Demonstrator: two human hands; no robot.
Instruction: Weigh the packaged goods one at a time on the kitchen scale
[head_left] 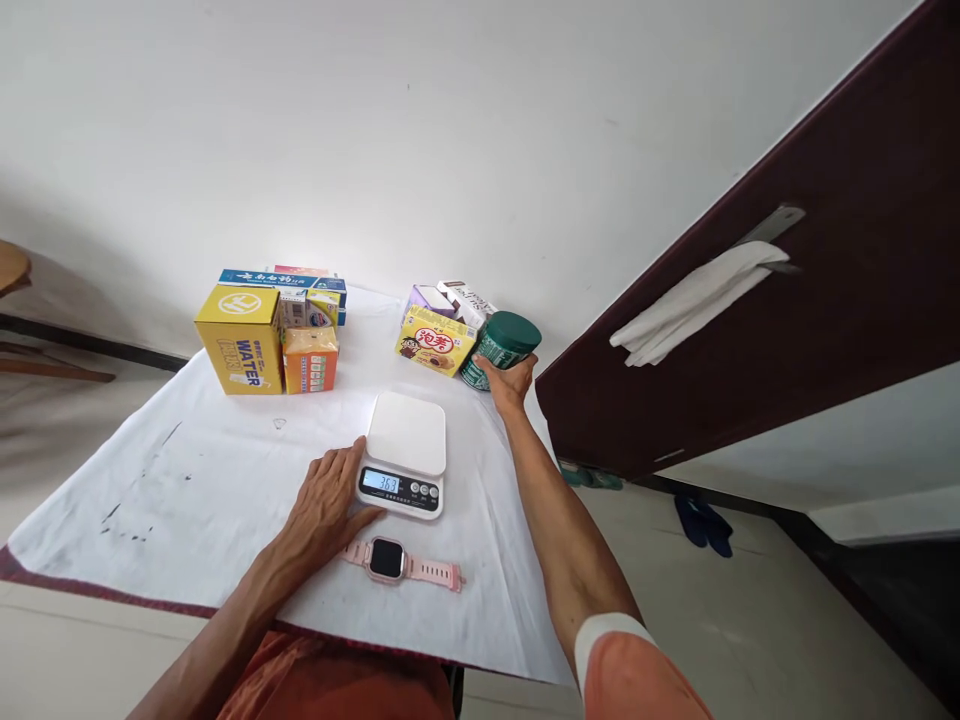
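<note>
My right hand (511, 384) is wrapped round a dark green canister (513, 333) with a round lid, tilted at the back right of the table. Just left of it stand a yellow snack box (433, 340), a purple box (437, 300) and a white box (469, 299). My left hand (327, 500) lies with fingers stretched out, touching the left side of a white kitchen scale (406, 433). Nothing rests on the scale's plate, and its lit display shows the digits 363. In front of the scale lies a pink-strapped smartwatch (387, 559), its screen dark.
A white cloth (225, 480) covers the table. At the back left stand a large yellow box (241, 345), a small orange box (310, 362) and a long blue box (247, 278). To the right is a dark door (750, 350) with a white cloth over its handle.
</note>
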